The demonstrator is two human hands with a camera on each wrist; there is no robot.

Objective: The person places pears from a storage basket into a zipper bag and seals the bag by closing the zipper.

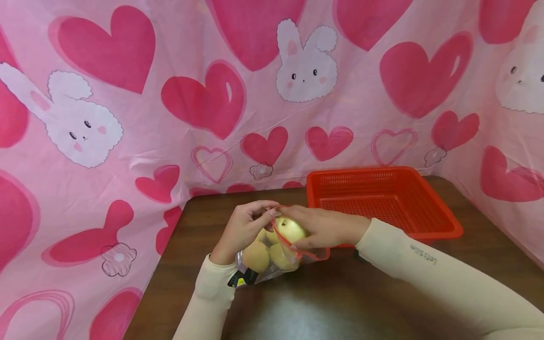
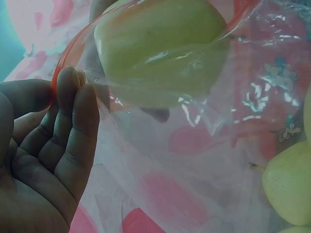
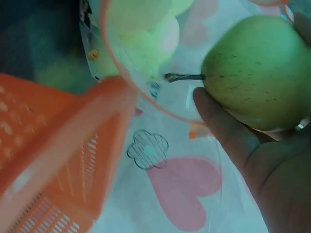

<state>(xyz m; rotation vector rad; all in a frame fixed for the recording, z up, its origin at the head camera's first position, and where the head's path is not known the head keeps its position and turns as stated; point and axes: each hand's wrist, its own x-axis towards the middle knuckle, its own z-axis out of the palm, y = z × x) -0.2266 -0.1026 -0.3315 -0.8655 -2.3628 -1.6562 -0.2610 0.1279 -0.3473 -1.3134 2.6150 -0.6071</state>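
A clear plastic zip bag [image 2: 146, 141] with a red-edged mouth holds several yellow-green pears [image 1: 257, 256]. My left hand [image 1: 246, 224] pinches the bag's red rim [image 2: 60, 68] between thumb and fingers, at the left side of the mouth. In my right hand [image 1: 327, 226] is one more pear [image 3: 257, 73], gripped with the thumb along its side and its stem pointing into the mouth. In the left wrist view this pear shows through the clear plastic. The fingers on its far side are mostly hidden.
A red slotted plastic basket [image 1: 442, 219] stands on the brown wooden table [image 1: 348, 302], behind and right of the bag. Pink cloth [image 1: 263, 108] printed with hearts and rabbits hangs behind and at both sides.
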